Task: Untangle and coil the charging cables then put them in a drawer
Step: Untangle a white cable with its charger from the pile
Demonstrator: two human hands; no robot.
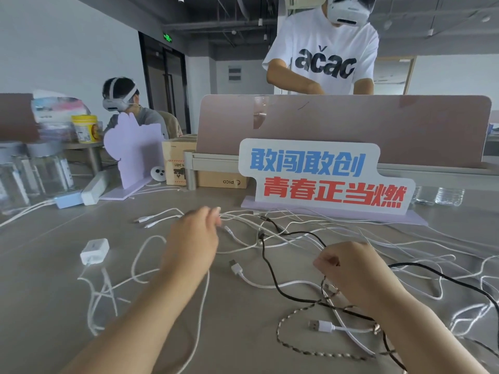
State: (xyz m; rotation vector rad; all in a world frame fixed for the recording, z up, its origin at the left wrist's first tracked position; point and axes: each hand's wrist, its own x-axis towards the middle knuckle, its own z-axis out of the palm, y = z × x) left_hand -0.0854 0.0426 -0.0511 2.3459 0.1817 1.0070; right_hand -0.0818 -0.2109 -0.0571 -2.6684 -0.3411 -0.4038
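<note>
Left hand (pixel 194 236) pinching a white cable (pixel 159 215), right hand (pixel 351 268) gripping the black cable (pixel 305 232): I'd pull slowly toward nine and three o'clock.

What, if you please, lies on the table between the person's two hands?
In the head view, a white USB plug and a black cable lie between the left hand and right hand.

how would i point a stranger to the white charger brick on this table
Start at the big sign with blue and red lettering on the grey table. Come down-left past the left hand to the white charger brick. Unlike the thin cables around it, it is a square block.
</note>
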